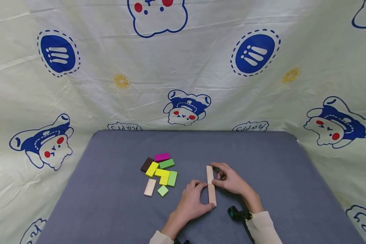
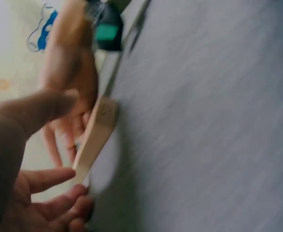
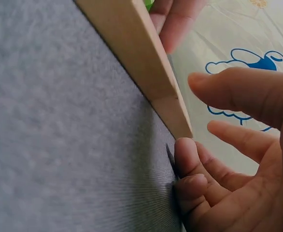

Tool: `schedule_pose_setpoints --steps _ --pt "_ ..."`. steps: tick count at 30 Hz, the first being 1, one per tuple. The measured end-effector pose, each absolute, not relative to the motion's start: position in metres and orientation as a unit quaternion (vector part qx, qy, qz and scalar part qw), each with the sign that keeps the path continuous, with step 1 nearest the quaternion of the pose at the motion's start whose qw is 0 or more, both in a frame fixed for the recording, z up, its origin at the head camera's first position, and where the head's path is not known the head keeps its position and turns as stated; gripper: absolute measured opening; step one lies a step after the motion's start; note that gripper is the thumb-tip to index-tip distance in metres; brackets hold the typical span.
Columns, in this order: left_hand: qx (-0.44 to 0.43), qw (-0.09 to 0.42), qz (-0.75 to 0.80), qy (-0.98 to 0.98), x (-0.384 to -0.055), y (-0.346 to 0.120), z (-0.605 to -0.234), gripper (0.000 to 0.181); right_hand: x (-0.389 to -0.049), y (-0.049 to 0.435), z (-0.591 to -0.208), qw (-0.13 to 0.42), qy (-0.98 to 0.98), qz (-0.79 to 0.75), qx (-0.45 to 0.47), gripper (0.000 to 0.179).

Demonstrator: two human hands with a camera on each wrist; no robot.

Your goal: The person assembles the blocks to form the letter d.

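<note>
Behind the table (image 1: 109,217), a curtain (image 1: 210,64) read "happy" (image 1: 250,126). Loosely open, the left hand (image 1: 191,202) touched the near wooden block (image 1: 212,195) just right of it; the right hand (image 1: 230,179), also relaxed, touched the far wooden block (image 1: 209,174) at its left.

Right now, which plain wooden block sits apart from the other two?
The plain wooden block beside the coloured blocks; the other two line up end to end.
</note>
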State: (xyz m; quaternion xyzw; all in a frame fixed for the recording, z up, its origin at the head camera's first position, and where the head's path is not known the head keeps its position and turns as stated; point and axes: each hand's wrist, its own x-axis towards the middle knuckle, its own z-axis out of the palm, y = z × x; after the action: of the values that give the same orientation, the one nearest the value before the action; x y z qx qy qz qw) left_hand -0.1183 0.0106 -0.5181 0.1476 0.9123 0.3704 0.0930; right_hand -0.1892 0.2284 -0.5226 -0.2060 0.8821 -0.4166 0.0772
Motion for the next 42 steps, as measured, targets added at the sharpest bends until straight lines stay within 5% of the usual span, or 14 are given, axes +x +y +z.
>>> schedule_pose_setpoints --steps 9,19,32,42 --pt "0.155 0.135 0.436 0.876 -0.127 -0.017 -0.507 0.073 -0.178 0.230 -0.525 0.078 0.858 -0.457 -0.220 0.062" --pt "0.169 0.028 0.487 0.857 -0.138 -0.061 -0.489 0.061 -0.177 0.230 -0.528 0.071 0.844 -0.472 -0.245 0.042" --pt "0.123 -0.098 0.462 0.873 -0.165 -0.117 -0.490 0.054 -0.173 0.236 -0.526 0.077 0.851 -0.468 -0.228 0.043" --pt "0.069 -0.065 0.404 0.910 -0.183 -0.177 -0.502 0.065 -0.179 0.228 -0.532 0.082 0.849 -0.467 -0.236 0.044"
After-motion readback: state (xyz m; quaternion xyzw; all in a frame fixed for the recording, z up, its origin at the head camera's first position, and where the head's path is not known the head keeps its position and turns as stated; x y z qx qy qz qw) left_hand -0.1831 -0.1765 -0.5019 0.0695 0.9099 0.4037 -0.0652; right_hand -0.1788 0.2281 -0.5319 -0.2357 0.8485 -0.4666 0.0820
